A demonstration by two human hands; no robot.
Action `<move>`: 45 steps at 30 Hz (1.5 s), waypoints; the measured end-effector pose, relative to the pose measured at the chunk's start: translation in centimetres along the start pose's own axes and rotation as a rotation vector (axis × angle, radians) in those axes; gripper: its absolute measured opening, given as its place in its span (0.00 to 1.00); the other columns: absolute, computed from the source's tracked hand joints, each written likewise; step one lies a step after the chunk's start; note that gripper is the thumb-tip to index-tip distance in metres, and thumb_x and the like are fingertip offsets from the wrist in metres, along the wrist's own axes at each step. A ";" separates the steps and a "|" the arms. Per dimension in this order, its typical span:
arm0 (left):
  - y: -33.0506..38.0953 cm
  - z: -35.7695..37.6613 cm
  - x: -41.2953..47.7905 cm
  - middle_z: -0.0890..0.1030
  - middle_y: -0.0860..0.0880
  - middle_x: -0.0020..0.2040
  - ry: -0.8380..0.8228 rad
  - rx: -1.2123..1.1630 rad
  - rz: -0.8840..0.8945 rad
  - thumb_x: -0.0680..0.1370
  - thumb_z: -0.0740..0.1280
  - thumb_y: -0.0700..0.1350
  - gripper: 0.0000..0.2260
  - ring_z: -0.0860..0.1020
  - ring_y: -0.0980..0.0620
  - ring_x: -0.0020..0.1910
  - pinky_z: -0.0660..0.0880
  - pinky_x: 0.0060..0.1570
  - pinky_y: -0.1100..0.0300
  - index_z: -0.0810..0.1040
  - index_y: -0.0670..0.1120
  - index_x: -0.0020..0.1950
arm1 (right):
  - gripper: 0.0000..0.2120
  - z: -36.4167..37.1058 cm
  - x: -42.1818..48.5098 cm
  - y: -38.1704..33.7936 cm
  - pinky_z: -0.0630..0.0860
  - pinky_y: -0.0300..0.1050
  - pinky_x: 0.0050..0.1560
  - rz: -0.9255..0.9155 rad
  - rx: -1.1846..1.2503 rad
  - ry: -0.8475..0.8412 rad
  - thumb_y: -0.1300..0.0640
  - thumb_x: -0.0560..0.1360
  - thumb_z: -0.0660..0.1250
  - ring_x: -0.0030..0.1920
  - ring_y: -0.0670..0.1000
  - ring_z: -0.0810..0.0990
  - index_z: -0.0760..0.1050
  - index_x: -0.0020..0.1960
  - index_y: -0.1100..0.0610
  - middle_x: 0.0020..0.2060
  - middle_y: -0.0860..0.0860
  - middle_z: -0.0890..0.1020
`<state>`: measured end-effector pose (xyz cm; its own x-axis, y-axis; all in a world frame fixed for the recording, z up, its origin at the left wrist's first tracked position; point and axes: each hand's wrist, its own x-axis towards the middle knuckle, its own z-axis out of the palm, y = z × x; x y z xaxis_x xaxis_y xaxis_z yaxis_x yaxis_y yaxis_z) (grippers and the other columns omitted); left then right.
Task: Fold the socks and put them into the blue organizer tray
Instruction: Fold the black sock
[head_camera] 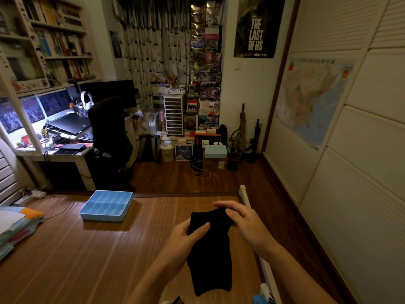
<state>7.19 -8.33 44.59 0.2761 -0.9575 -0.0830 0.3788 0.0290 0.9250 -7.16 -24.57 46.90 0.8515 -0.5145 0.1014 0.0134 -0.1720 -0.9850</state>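
A black sock hangs in the air over the bamboo mat. My left hand grips its upper left edge, thumb lying across the fabric. My right hand holds the top right of the sock with fingers curled over it. The lower part of the sock dangles down between my forearms. The blue organizer tray, divided into compartments, sits on the mat to the far left of my hands; its compartments look empty.
Folded colourful bedding lies at the left edge. A white bed rail borders the mat on the right. More fabric, blue and striped, shows at the bottom edge. Beyond the mat are a desk, a dark chair and stacked boxes.
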 end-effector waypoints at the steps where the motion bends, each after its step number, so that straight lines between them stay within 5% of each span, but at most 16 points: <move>1: 0.0 -0.1 0.0 0.84 0.41 0.59 -0.011 -0.028 -0.006 0.82 0.68 0.48 0.13 0.84 0.42 0.56 0.82 0.50 0.56 0.82 0.47 0.65 | 0.18 -0.3 -0.1 0.0 0.76 0.37 0.62 -0.028 -0.021 -0.033 0.62 0.85 0.55 0.68 0.44 0.76 0.79 0.67 0.49 0.65 0.42 0.80; 5: 0.1 -0.2 0.1 0.84 0.42 0.61 -0.020 -0.067 -0.029 0.80 0.72 0.53 0.18 0.84 0.43 0.57 0.81 0.50 0.57 0.80 0.47 0.68 | 0.22 -1.3 -0.3 -0.1 0.69 0.35 0.70 -0.215 -0.341 -0.081 0.62 0.79 0.65 0.75 0.37 0.64 0.75 0.71 0.49 0.76 0.38 0.67; 11: -0.1 -0.4 0.7 0.83 0.40 0.62 -0.005 -0.057 -0.012 0.81 0.70 0.51 0.17 0.83 0.40 0.60 0.80 0.53 0.56 0.80 0.46 0.68 | 0.17 -1.3 -0.3 -0.1 0.78 0.48 0.65 -0.366 -0.460 0.001 0.64 0.80 0.67 0.65 0.44 0.79 0.78 0.67 0.55 0.62 0.46 0.83; 17: 0.0 -0.1 1.3 0.82 0.39 0.63 0.030 0.005 0.054 0.82 0.69 0.51 0.17 0.82 0.39 0.60 0.81 0.53 0.56 0.79 0.46 0.68 | 0.09 -0.5 -0.5 -0.4 0.83 0.46 0.53 -0.173 -0.192 0.069 0.60 0.79 0.69 0.54 0.50 0.84 0.82 0.58 0.56 0.52 0.50 0.85; 24: -0.1 0.3 2.0 0.85 0.44 0.59 0.180 0.110 0.150 0.76 0.74 0.55 0.15 0.85 0.41 0.57 0.83 0.50 0.54 0.83 0.53 0.61 | 0.14 -0.3 -0.4 -0.6 0.80 0.48 0.62 0.084 0.048 -0.006 0.61 0.84 0.59 0.59 0.50 0.83 0.82 0.63 0.57 0.56 0.51 0.85; 28: -0.5 0.0 2.7 0.85 0.46 0.58 0.186 0.167 0.178 0.72 0.76 0.59 0.18 0.85 0.42 0.55 0.84 0.51 0.51 0.83 0.55 0.60 | 0.12 0.1 -0.4 -0.5 0.82 0.47 0.57 0.034 -0.097 0.046 0.53 0.79 0.70 0.57 0.47 0.84 0.81 0.61 0.53 0.55 0.49 0.85; 33: -1.4 -1.3 3.8 0.83 0.53 0.59 0.190 0.277 0.227 0.71 0.79 0.57 0.21 0.85 0.48 0.55 0.84 0.48 0.53 0.79 0.61 0.61 | 0.12 -0.2 0.3 -0.2 0.83 0.46 0.54 0.136 -0.041 0.081 0.58 0.78 0.70 0.56 0.49 0.85 0.80 0.61 0.54 0.56 0.51 0.84; 36: -2.0 -2.1 4.5 0.77 0.64 0.62 0.134 0.509 0.302 0.71 0.79 0.54 0.30 0.81 0.55 0.61 0.84 0.50 0.58 0.70 0.66 0.70 | 0.11 -0.4 0.4 -0.1 0.84 0.49 0.55 0.192 -0.062 0.098 0.57 0.78 0.71 0.54 0.51 0.85 0.81 0.60 0.55 0.55 0.52 0.84; 39: -2.1 -2.3 4.9 0.63 0.72 0.70 0.137 1.069 0.450 0.71 0.74 0.62 0.31 0.65 0.68 0.70 0.76 0.61 0.64 0.63 0.73 0.70 | 0.11 -0.2 0.7 0.3 0.83 0.52 0.57 0.200 -0.173 0.141 0.55 0.78 0.71 0.56 0.49 0.83 0.81 0.60 0.54 0.54 0.50 0.84; 42: -2.2 -1.9 5.2 0.65 0.64 0.73 0.140 1.429 0.605 0.73 0.67 0.63 0.33 0.59 0.66 0.74 0.66 0.72 0.57 0.61 0.62 0.77 | 0.11 0.0 0.9 0.7 0.82 0.51 0.58 0.224 -0.171 0.183 0.55 0.78 0.71 0.57 0.49 0.82 0.81 0.60 0.53 0.55 0.50 0.83; 45: -2.5 -1.8 5.8 0.71 0.53 0.73 0.127 1.563 0.677 0.75 0.72 0.57 0.33 0.67 0.54 0.74 0.69 0.73 0.53 0.66 0.52 0.78 | 0.10 0.0 1.0 1.2 0.82 0.50 0.58 0.293 -0.066 0.195 0.56 0.79 0.71 0.56 0.50 0.83 0.81 0.60 0.54 0.55 0.51 0.84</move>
<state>9.48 -13.41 41.14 0.1037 -0.8639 0.4928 -0.9668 0.0288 0.2539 -6.30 -25.23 45.82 0.6979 -0.6997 -0.1528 -0.2560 -0.0445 -0.9657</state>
